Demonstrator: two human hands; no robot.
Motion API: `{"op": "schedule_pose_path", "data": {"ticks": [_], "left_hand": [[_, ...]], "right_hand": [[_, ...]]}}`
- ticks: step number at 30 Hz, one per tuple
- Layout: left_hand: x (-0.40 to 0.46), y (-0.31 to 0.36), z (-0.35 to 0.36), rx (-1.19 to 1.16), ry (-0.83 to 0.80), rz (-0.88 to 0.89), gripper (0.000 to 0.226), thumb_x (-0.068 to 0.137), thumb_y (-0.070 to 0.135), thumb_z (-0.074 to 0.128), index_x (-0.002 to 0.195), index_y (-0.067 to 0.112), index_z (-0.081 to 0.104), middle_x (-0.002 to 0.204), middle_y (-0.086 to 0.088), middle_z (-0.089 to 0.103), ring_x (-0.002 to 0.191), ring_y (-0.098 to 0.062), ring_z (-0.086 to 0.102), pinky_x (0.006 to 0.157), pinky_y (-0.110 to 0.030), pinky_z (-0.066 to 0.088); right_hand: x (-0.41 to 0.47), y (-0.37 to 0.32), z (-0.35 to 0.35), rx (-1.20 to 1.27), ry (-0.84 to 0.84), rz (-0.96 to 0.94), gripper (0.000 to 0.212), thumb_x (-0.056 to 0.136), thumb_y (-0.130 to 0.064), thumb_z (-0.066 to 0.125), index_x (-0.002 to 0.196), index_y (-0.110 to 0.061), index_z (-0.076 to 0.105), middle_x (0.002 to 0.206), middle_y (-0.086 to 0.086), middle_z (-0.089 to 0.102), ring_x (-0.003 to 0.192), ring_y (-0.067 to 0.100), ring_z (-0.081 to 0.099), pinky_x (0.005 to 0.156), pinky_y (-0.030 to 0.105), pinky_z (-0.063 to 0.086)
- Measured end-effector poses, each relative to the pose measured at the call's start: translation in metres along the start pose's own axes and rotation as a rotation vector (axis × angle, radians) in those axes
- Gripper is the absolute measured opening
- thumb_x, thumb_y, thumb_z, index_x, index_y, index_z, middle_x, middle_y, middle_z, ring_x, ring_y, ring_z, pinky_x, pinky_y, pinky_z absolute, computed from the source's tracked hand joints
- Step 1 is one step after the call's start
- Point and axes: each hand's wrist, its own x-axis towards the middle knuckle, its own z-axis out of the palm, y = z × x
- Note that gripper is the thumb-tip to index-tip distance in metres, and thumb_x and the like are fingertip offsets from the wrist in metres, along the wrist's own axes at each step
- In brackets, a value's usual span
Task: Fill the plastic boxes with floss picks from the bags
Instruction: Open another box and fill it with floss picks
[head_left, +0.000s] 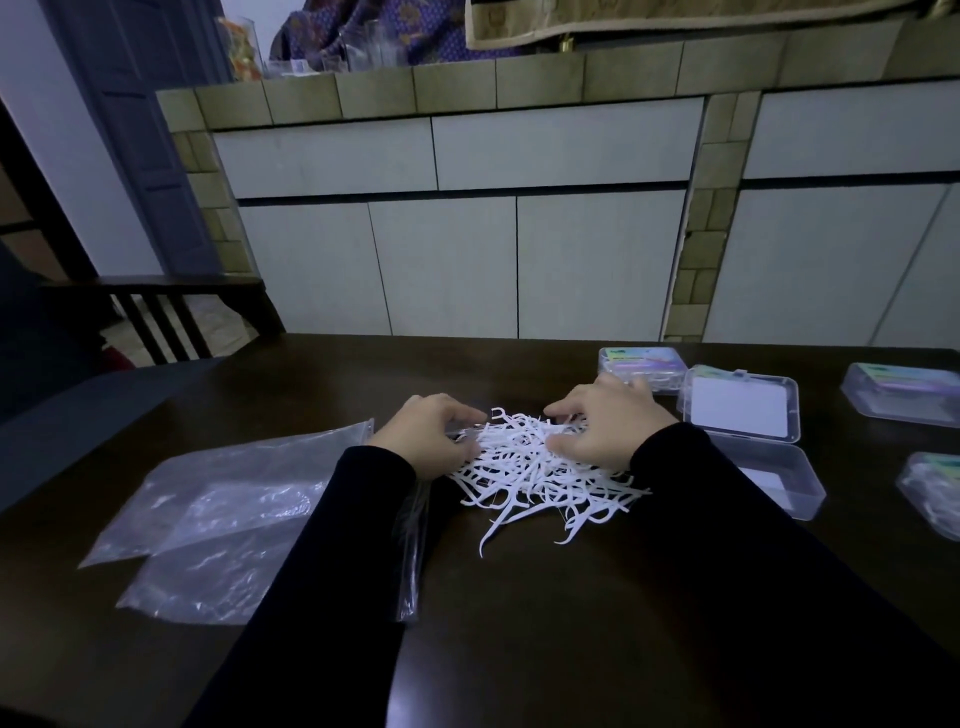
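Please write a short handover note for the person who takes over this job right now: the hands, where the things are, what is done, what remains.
Left hand and right hand: both rest with curled fingers on the pile of floss picks, gathering it on the table.
Empty bags lie at the left.
Open box, lid up, sits right of the pile; no picks visible inside.
Three closed boxes lie further right; they seem filled.
Left: fill the open box and close it.
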Motion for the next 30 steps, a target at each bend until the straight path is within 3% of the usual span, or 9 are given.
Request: {"op": "schedule_pose_path", "data": {"ticks": [5, 7, 10, 15, 23, 30], "left_hand": [[0.001, 0.006, 0.002, 0.052, 0.044, 0.017, 0.035, 0.091, 0.030, 0.059, 0.125, 0.026, 0.062, 0.117, 0.001, 0.060, 0.108, -0.012, 0.049, 0.097, -0.031, 0.045], [0.002, 0.006, 0.002, 0.075, 0.072, 0.017, 0.035, 0.089, 0.035, 0.062, 0.123, 0.024, 0.064, 0.114, 0.002, 0.060, 0.100, -0.010, 0.049, 0.090, -0.026, 0.044], [0.002, 0.006, 0.002, 0.107, 0.083, 0.010, 0.040, 0.088, 0.042, 0.063, 0.122, 0.022, 0.064, 0.115, 0.003, 0.060, 0.108, -0.015, 0.050, 0.093, -0.031, 0.045], [0.001, 0.008, 0.002, 0.109, 0.149, 0.023, 0.031, 0.088, 0.041, 0.064, 0.110, 0.019, 0.069, 0.106, 0.001, 0.065, 0.092, -0.010, 0.050, 0.078, -0.021, 0.038], [0.000, 0.008, 0.003, 0.037, 0.220, 0.013, 0.033, 0.087, 0.037, 0.067, 0.112, 0.016, 0.070, 0.112, 0.000, 0.067, 0.104, -0.016, 0.058, 0.089, -0.026, 0.044], [0.001, 0.009, 0.003, -0.024, 0.257, 0.020, 0.029, 0.088, 0.035, 0.066, 0.111, 0.018, 0.071, 0.109, 0.002, 0.067, 0.101, -0.013, 0.058, 0.092, -0.031, 0.047]], "right_hand": [[0.002, -0.006, -0.001, -0.031, 0.041, 0.025, 0.038, 0.092, -0.053, 0.044, 0.119, -0.036, 0.063, 0.123, -0.003, 0.058, 0.120, 0.017, 0.037, 0.104, 0.044, 0.020], [0.001, -0.007, -0.001, -0.044, 0.031, 0.040, 0.048, 0.088, -0.065, 0.042, 0.118, -0.034, 0.065, 0.120, -0.003, 0.061, 0.122, 0.018, 0.037, 0.106, 0.046, 0.018], [-0.001, -0.009, -0.002, -0.094, 0.002, 0.071, 0.062, 0.082, -0.076, 0.043, 0.120, -0.032, 0.064, 0.122, -0.002, 0.062, 0.126, 0.020, 0.039, 0.108, 0.049, 0.016], [-0.002, -0.011, -0.002, -0.021, 0.074, 0.090, 0.034, 0.090, -0.055, 0.049, 0.104, -0.031, 0.069, 0.108, -0.005, 0.064, 0.115, 0.017, 0.044, 0.107, 0.045, 0.019], [-0.003, -0.006, -0.004, 0.026, 0.131, 0.105, 0.022, 0.089, -0.054, 0.055, 0.094, -0.035, 0.064, 0.091, -0.013, 0.061, 0.100, 0.012, 0.046, 0.104, 0.041, 0.024], [-0.008, -0.005, -0.013, -0.069, 0.016, 0.104, 0.034, 0.089, -0.050, 0.057, 0.118, -0.035, 0.064, 0.115, -0.011, 0.065, 0.115, 0.016, 0.047, 0.108, 0.044, 0.021]]}}
